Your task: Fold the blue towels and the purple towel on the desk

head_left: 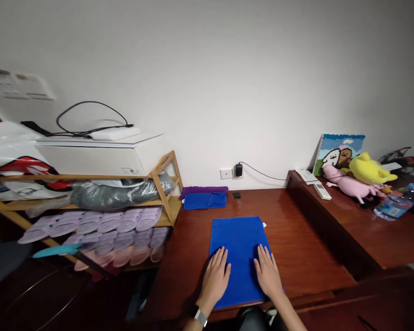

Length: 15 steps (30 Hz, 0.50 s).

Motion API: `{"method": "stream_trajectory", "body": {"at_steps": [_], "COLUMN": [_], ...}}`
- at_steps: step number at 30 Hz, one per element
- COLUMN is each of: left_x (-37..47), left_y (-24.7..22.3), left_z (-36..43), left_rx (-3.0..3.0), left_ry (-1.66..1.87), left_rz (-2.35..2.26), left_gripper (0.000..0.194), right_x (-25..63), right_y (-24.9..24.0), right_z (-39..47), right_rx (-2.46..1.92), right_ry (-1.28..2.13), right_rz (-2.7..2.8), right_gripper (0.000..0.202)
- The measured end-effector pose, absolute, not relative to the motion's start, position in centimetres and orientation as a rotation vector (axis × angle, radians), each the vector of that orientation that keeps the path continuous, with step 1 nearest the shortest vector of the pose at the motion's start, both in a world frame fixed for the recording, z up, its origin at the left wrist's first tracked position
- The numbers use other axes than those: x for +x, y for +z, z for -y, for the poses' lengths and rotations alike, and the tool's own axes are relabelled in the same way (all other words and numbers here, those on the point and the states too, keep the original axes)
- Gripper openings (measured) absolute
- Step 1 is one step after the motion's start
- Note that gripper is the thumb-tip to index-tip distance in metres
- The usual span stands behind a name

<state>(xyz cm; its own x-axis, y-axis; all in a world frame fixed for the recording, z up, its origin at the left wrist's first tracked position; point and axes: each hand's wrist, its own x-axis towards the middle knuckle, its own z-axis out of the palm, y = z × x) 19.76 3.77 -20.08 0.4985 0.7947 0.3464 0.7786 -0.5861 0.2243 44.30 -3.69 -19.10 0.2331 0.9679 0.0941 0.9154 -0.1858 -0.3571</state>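
Observation:
A blue towel [242,257] lies spread flat on the brown wooden table [307,262], its near edge close to the table's front. My left hand [215,278] rests on the towel's left side, fingers stretched out and pointing away from me. On the opposite side, my right hand [268,271] lies flat with its fingers extended. Neither hand grips the cloth. A small white tag [264,225] sticks out at the towel's far right corner. Farther back, a folded blue towel [204,201] lies against a folded purple towel [207,189] near the wall.
On the left stands a wooden rack [172,202] with several slippers [100,223] and a white box [96,158]. A raised side table [365,230] at right holds plush toys [352,183], a remote [322,191] and a bottle [398,202]. A black plug [239,170] sits in the wall socket.

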Motion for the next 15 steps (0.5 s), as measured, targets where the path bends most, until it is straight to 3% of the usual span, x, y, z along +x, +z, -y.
{"method": "stream_trajectory", "body": {"at_steps": [7,15], "left_x": [26.2,27.4], "left_y": [-17.4,-21.2], "left_z": [-14.7,-20.3], "left_rx": [2.766,2.813], "left_ry": [0.699,0.574], "left_rz": [-1.261,-1.383], "left_gripper": [0.053,0.057], "right_x": [42.3,43.6], "right_y": [-15.3,-19.0], "right_z": [-9.8,-15.3], "right_rx": [-1.899,-1.974], "right_ry": [0.21,0.181], "right_rz": [1.93,2.051], "right_gripper": [0.062,0.067]}}
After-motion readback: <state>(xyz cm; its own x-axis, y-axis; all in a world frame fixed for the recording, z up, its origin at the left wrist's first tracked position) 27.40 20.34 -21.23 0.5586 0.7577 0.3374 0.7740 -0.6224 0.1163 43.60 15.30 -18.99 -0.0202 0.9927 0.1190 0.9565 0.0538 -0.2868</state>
